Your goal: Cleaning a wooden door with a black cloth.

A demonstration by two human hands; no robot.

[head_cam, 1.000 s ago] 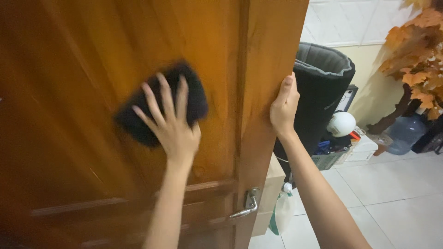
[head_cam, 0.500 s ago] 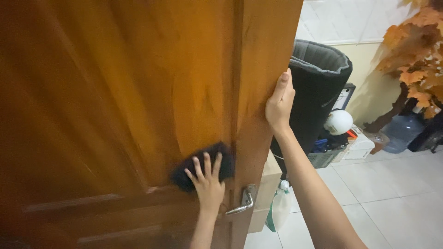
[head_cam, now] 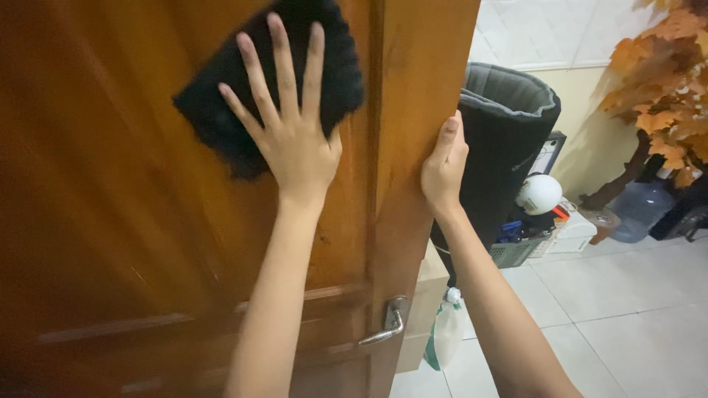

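Note:
A brown wooden door (head_cam: 110, 221) fills the left and middle of the head view. My left hand (head_cam: 291, 133) lies flat with its fingers spread on a black cloth (head_cam: 221, 103), pressing it against the door's upper panel. My right hand (head_cam: 442, 169) grips the door's free edge, fingers wrapped round it. A metal lever handle (head_cam: 387, 328) sits low on the door, below both hands.
Behind the door's edge stands a rolled dark mat (head_cam: 509, 140). A white helmet (head_cam: 540, 194), a basket of items (head_cam: 520, 250), a blue water jug (head_cam: 638, 210) and a tree with orange leaves (head_cam: 664, 81) stand at the right on the white tiled floor (head_cam: 627, 324). A plastic bag (head_cam: 446, 335) hangs low by the door.
My left hand has carried the black cloth from low by the handle up to the top of the door panel. My right hand has stayed on the door's edge.

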